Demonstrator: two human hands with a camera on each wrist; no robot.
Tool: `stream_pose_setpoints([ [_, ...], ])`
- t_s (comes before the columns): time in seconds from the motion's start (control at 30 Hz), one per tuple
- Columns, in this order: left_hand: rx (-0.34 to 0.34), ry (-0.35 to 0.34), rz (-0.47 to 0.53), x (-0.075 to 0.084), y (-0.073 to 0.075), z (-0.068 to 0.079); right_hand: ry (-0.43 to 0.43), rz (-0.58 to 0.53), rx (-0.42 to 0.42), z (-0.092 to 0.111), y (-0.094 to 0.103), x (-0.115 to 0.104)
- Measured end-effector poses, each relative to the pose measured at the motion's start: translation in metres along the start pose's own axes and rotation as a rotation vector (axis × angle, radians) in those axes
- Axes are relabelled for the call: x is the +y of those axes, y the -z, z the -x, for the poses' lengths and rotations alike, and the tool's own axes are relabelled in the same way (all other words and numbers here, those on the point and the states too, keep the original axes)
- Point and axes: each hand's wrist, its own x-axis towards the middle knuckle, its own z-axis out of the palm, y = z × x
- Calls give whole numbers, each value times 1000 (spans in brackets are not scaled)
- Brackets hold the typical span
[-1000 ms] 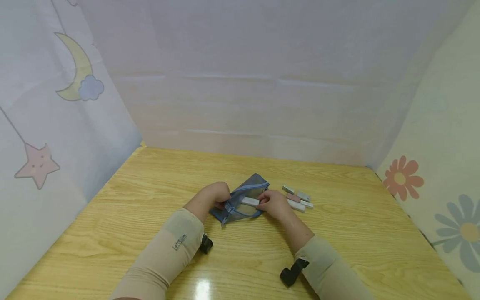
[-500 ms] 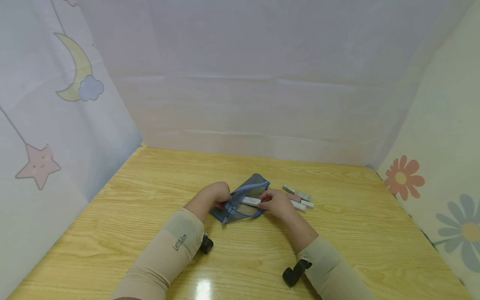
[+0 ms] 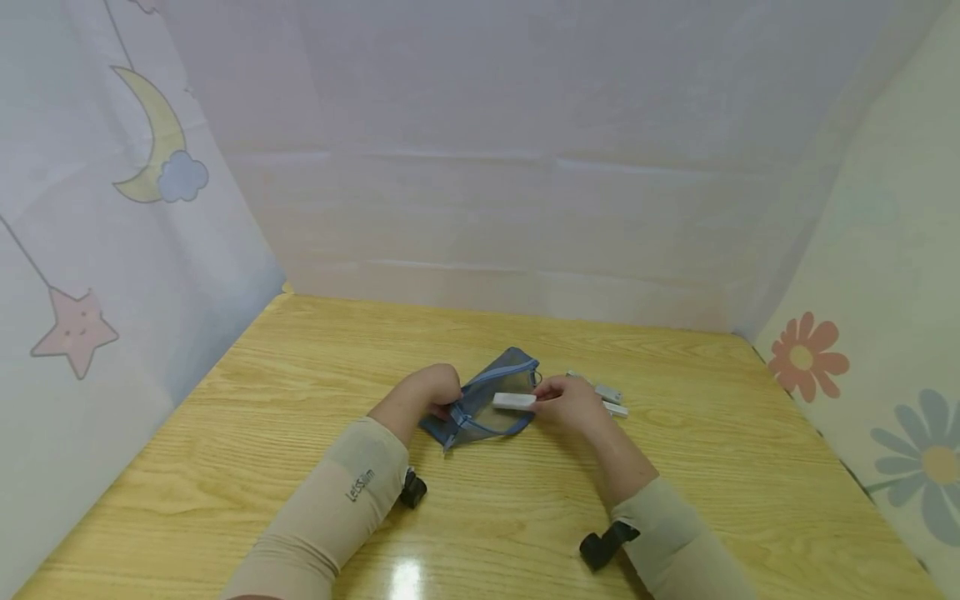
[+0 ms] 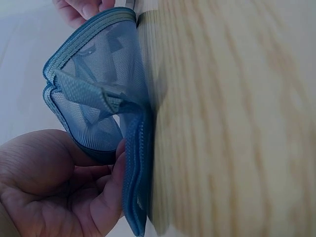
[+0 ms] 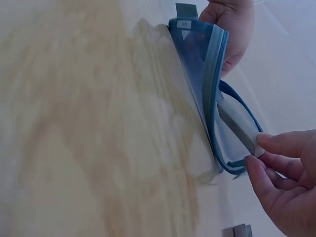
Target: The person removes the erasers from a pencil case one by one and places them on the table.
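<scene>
A blue mesh zip pouch (image 3: 487, 375) lies on the table with its mouth open. At its left end my left hand (image 3: 431, 392) grips it, the thumb and fingers around the edge; the left wrist view shows this hand (image 4: 64, 182) close up at the mesh. My right hand (image 3: 573, 404) pinches one end of a white rectangular block (image 3: 513, 402) at the pouch's mouth. In the right wrist view, the block (image 5: 239, 123) lies partly within the zip opening, held between thumb (image 5: 279, 143) and fingertips.
Several small blocks lie just beyond my right hand, among them a grey one (image 3: 608, 392) and a white one (image 3: 617, 410); the hand hides others. The wooden table (image 3: 360, 333) ends at a pale backdrop (image 3: 480, 208) with side panels left and right.
My right hand has moved a little to the right, drawing the white block outward with it. It now covers the pink block and others. My left hand and the pouch have stayed put.
</scene>
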Motion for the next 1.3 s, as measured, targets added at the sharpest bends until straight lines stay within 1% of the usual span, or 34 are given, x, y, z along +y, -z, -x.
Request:
stream_pose_setpoints([
  [0.1, 1, 3, 17, 0, 0, 0, -5, -53, 2, 2, 7, 1],
  [0.23, 6, 5, 24, -1, 0, 0, -15, -96, 15, 3, 16, 4],
  [0.43, 3, 1, 15, -1, 1, -1, 0, -129, 14, 6, 30, 11],
  [0.53, 3, -2, 14, -1, 1, -1, -15, -170, 14, 9, 39, 14],
  [0.67, 4, -6, 17, -1, 1, -1, -35, -220, 31, 12, 52, 18],
  [0.83, 5, -9, 8, -2, 0, -3, -33, -277, 50, 12, 65, 28],
  [1.03, 11, -2, -4, -1, 0, -3, -23, -277, 74, 12, 76, 39],
  [1.2, 16, 0, -3, 1, -1, 0, -44, -297, 96, 11, 82, 47],
  [1.3, 14, 15, 7, 1, -1, -1, -54, -316, 119, 9, 85, 54],
])
